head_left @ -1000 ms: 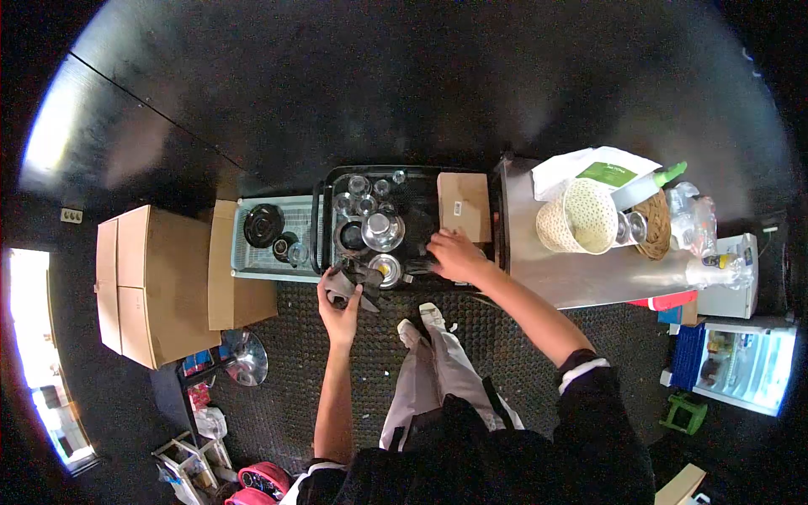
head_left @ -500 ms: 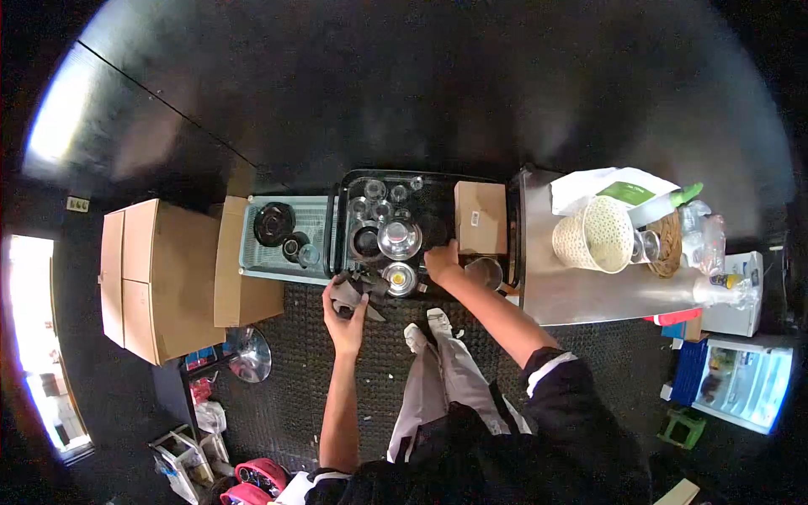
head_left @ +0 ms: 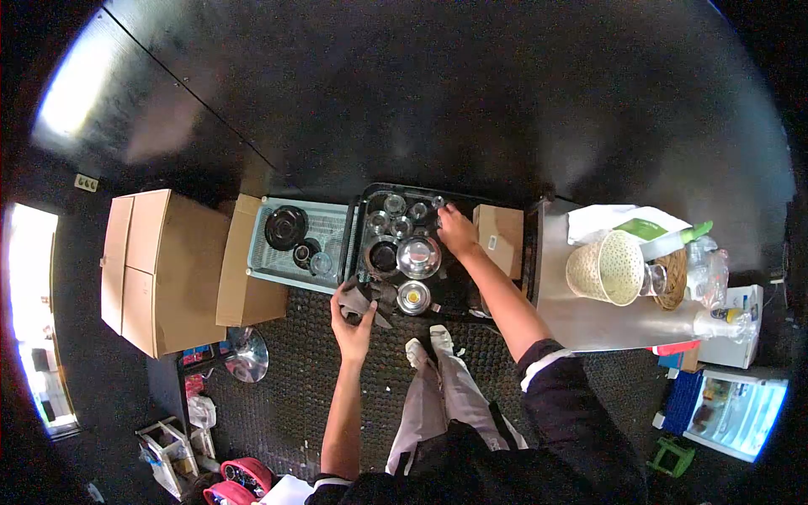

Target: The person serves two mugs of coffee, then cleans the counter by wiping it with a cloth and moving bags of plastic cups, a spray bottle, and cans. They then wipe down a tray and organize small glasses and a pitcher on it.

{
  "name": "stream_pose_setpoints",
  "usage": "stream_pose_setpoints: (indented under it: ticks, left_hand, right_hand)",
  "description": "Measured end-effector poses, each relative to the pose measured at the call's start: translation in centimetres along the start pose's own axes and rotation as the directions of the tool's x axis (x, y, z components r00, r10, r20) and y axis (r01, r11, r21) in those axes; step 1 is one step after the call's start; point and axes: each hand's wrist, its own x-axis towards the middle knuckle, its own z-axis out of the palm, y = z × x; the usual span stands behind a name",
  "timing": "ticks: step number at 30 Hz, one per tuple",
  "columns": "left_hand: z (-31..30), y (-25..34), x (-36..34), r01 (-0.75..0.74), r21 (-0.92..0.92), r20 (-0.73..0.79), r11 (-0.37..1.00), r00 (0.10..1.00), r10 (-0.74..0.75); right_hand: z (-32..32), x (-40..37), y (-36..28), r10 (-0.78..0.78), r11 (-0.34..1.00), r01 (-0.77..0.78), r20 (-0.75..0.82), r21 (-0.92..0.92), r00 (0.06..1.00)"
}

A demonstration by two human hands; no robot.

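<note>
My left hand [head_left: 352,324] is closed around a crumpled grey cloth [head_left: 357,301], just off the front edge of a black tray [head_left: 364,244]. My right hand [head_left: 457,231] reaches over the tray with its fingers bent together beside a small glass [head_left: 438,203] at the back. What those fingers hold, if anything, is hidden. Several clear glasses [head_left: 395,204] stand at the tray's back left. In front of them are a dark round bowl [head_left: 383,256], a shiny metal lid-like piece [head_left: 418,257] and a smaller round metal piece [head_left: 413,297] with a yellow centre.
A pale blue basket [head_left: 263,252] with black dishes [head_left: 286,227] adjoins the tray's left. Cardboard boxes [head_left: 181,261] stand farther left. A brown box [head_left: 500,240] sits at the tray's right end. Rightward, a metal table [head_left: 551,316] bears a cream perforated basket [head_left: 602,269] and plastic bags.
My right hand has moved toward the back of the tray, up to the small glass. My left hand keeps hold of the grey cloth. The whole view has shifted slightly.
</note>
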Motion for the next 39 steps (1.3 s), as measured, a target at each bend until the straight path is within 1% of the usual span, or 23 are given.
stream_pose_setpoints:
  ticks: [1, 2, 3, 4, 5, 6, 7, 9, 11, 13, 14, 16, 20, 23, 25, 26, 29, 31, 32, 35, 36, 37, 39]
  left_hand:
    - [0.0, 0.1, 0.1, 0.003, 0.003, -0.001, 1.0, 1.0, -0.003]
    - [-0.1, 0.1, 0.1, 0.04, -0.01, -0.002, 0.999, 0.999, -0.041]
    - [-0.2, 0.0, 0.1, 0.078, -0.023, -0.005, 0.997, 0.997, -0.078]
    - [-0.2, 0.0, 0.2, 0.024, 0.007, -0.022, 1.0, 0.999, -0.023]
    - [-0.3, 0.1, 0.2, 0.029, 0.013, -0.03, 0.999, 0.999, -0.029]
    - [-0.4, 0.2, 0.2, 0.018, 0.019, -0.025, 1.0, 1.0, -0.018]
    - [-0.5, 0.3, 0.2, 0.005, 0.024, -0.017, 1.0, 1.0, -0.005]
    - [-0.7, 0.3, 0.1, 0.029, 0.027, -0.026, 0.999, 0.999, -0.028]
    - [-0.7, 0.2, 0.0, 0.038, -0.016, -0.019, 0.999, 0.999, -0.038]
    - [-0.8, 0.1, 0.0, 0.019, -0.022, -0.011, 1.0, 1.0, -0.02]
    - [-0.9, 0.1, 0.0, -0.003, -0.029, -0.003, 1.0, 1.0, 0.003]
    - [-1.0, 0.1, -0.1, 0.022, -0.037, 0.001, 0.999, 1.0, -0.022]
    - [-0.9, 0.1, -0.2, 0.026, -0.056, 0.001, 0.998, 1.0, -0.026]
    - [-1.0, -0.5, -0.3, 0.03, -0.059, 0.003, 0.998, 1.0, -0.03]
    - [-1.2, -0.7, -0.4, 0.033, -0.06, 0.008, 0.998, 0.999, -0.033]
    - [-1.2, -0.6, -0.5, 0.023, -0.046, 0.011, 0.999, 1.0, -0.023]
    - [-1.2, -0.5, -0.5, 0.013, -0.059, 0.016, 0.998, 1.0, -0.012]
    - [-1.3, -0.6, -0.7, 0.013, -0.087, 0.016, 0.996, 1.0, -0.011]
    - [-1.4, -0.8, -0.7, 0.029, -0.108, 0.013, 0.994, 1.0, -0.028]
    - [-1.4, -0.5, -1.1, 0.048, -0.116, -0.003, 0.992, 0.999, -0.048]
    - [-1.5, -0.6, -1.1, 0.044, -0.094, -0.013, 0.995, 0.999, -0.046]
    - [-1.5, -0.7, -1.2, 0.04, -0.071, -0.023, 0.997, 0.999, -0.041]
    - [-1.4, -0.6, -1.3, 0.028, -0.053, -0.024, 0.998, 0.999, -0.03]
  right_hand:
    - [0.1, -0.1, -0.1, 0.013, 0.998, -0.013, -0.004, 0.053, 1.0]
    - [0.8, -0.2, 0.3, -0.048, 0.995, 0.054, -0.07, 0.085, 0.996]
    - [1.5, -0.2, 0.7, -0.052, 0.994, 0.057, -0.063, 0.088, 0.997]
    - [2.0, 0.0, 1.1, -0.116, 0.981, 0.133, -0.124, 0.14, 0.985]
    - [2.1, 0.0, 1.0, -0.175, 0.959, 0.211, -0.188, 0.187, 0.966]
    - [2.1, -0.1, 1.1, -0.133, 0.962, 0.158, -0.126, 0.22, 0.983]
    - [2.2, -0.1, 1.0, -0.136, 0.961, 0.161, -0.123, 0.226, 0.983]
    - [2.8, 0.0, 1.4, -0.139, 0.953, 0.177, -0.165, 0.246, 0.976]
    - [3.2, -0.2, 1.5, -0.137, 0.954, 0.173, -0.16, 0.245, 0.978]
    - [2.8, -0.7, 1.4, -0.185, 0.934, 0.244, -0.23, 0.261, 0.955]
    - [2.5, -0.8, 1.3, -0.183, 0.935, 0.241, -0.228, 0.26, 0.956]
    - [1.7, -1.1, 1.2, -0.101, 0.935, 0.124, -0.088, 0.332, 0.991]
    - [1.8, -1.3, 2.2, -0.144, 0.945, 0.177, -0.136, 0.274, 0.98]
    - [1.9, -1.4, 2.4, -0.104, 0.946, 0.123, -0.08, 0.3, 0.991]
    - [0.7, -1.9, 1.4, 0.003, 0.952, 0.002, -0.016, 0.306, 1.0]
    - [0.8, -2.0, 1.4, 0.006, 0.952, -0.001, -0.017, 0.307, 1.0]
    - [0.5, -2.7, 1.7, 0.078, 0.946, -0.058, -0.05, 0.319, 0.996]
    - [0.1, -4.0, 1.7, 0.045, 0.946, 0.066, -0.328, 0.318, 0.944]
    - [-2.4, -5.5, 0.3, 0.133, 0.916, -0.077, -0.118, 0.395, 0.984]
    - [-3.7, -10.5, -2.0, 0.02, 0.92, -0.016, -0.007, 0.391, 1.0]
    - [-4.0, -11.8, -2.7, -0.037, 0.91, -0.014, 0.115, 0.414, 0.993]
    - [-4.2, -12.8, -3.4, -0.072, 0.948, -0.011, 0.245, 0.319, 0.967]
    - [-2.9, -14.1, -4.5, -0.076, 0.997, 0.075, 0.308, 0.015, 0.948]
